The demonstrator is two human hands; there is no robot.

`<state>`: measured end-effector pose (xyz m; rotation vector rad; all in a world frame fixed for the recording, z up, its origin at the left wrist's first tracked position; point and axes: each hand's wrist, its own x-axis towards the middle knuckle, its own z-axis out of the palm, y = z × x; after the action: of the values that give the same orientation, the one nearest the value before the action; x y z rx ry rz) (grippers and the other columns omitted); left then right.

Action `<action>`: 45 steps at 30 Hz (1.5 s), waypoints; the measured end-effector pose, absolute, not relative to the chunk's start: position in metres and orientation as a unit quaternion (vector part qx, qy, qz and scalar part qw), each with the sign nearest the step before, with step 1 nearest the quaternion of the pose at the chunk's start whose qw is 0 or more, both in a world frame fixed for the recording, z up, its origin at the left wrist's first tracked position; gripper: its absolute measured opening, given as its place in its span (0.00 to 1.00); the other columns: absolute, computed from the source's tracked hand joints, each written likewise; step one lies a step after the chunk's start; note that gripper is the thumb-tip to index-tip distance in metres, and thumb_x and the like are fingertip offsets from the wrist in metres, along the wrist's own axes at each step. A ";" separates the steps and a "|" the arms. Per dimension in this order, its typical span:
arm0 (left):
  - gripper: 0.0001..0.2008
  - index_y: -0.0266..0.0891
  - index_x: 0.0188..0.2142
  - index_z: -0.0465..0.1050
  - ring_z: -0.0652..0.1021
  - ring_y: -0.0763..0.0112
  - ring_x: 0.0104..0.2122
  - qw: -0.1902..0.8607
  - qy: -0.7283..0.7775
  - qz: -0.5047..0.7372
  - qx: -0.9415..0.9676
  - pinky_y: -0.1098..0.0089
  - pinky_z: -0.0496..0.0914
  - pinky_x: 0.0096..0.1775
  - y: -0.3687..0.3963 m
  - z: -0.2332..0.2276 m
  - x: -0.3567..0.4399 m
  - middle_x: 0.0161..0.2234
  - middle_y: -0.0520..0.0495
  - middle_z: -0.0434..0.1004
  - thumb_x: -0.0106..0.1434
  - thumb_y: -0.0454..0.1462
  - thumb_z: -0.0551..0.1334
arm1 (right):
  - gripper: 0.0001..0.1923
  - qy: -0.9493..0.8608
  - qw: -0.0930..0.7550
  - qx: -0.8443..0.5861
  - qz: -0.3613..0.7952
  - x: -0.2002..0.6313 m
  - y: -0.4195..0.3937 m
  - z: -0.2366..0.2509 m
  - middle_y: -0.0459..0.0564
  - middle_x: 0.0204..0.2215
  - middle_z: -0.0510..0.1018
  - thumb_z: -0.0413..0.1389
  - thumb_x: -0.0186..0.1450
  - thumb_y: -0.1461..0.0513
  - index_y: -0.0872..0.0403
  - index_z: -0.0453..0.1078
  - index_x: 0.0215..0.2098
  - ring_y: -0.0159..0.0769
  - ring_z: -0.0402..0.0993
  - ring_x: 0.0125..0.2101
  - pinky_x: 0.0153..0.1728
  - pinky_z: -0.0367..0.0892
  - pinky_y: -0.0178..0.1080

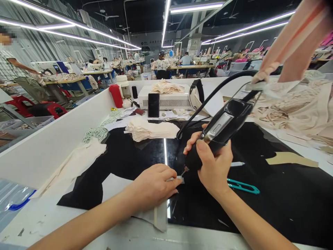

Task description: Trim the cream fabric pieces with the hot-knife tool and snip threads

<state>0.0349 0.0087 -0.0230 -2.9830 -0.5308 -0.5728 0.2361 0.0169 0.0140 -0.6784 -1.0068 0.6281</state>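
Note:
My right hand (215, 166) is wrapped around a black corded hand tool (235, 113) with a metal lever on its side. The tool slants down to the left, and its thin metal tip comes close to a small pale, see-through strip (182, 179). That strip is pinched under the fingertips of my left hand (156, 184), low over the glossy black sheet (203, 205). Part of the strip is hidden by the fingers. A teal-handled cutter (244, 186) and a white pen-like stick (237, 164) lie just right of my right hand.
A stack of cream fabric pieces (154, 130) lies ahead, before a phone (153, 105) and a white vented box (171, 100). A fabric strap (288, 45) holds the tool from above. Cream fabric (281, 107) is heaped at right; a white side wall (57, 149) borders the left.

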 end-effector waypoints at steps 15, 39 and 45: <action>0.10 0.36 0.59 0.80 0.84 0.61 0.46 0.002 -0.185 -0.207 -0.961 0.59 0.83 0.54 0.008 -0.023 0.028 0.49 0.44 0.84 0.84 0.36 0.63 | 0.23 -0.466 0.778 -0.301 0.295 0.236 0.013 0.018 0.38 0.32 0.83 0.78 0.67 0.49 0.47 0.74 0.49 0.32 0.80 0.24 0.26 0.80 0.37; 0.12 0.36 0.59 0.81 0.85 0.59 0.47 -0.025 -0.181 -0.223 -0.957 0.58 0.82 0.55 0.006 -0.025 0.026 0.51 0.44 0.86 0.85 0.34 0.60 | 0.22 -0.469 0.767 -0.308 0.313 0.231 0.009 0.015 0.37 0.33 0.84 0.78 0.68 0.48 0.45 0.74 0.47 0.31 0.81 0.25 0.26 0.80 0.35; 0.12 0.36 0.59 0.82 0.85 0.59 0.47 -0.024 -0.180 -0.229 -0.956 0.58 0.82 0.54 0.005 -0.025 0.026 0.52 0.43 0.87 0.85 0.34 0.60 | 0.22 -0.457 0.774 -0.297 0.324 0.233 0.003 0.020 0.38 0.33 0.84 0.78 0.67 0.49 0.45 0.75 0.48 0.31 0.79 0.25 0.27 0.80 0.36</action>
<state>0.0264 0.0050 -0.0250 -3.0502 -0.5758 -0.7321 0.2325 0.0033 0.0202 -0.6429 -0.9888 0.7008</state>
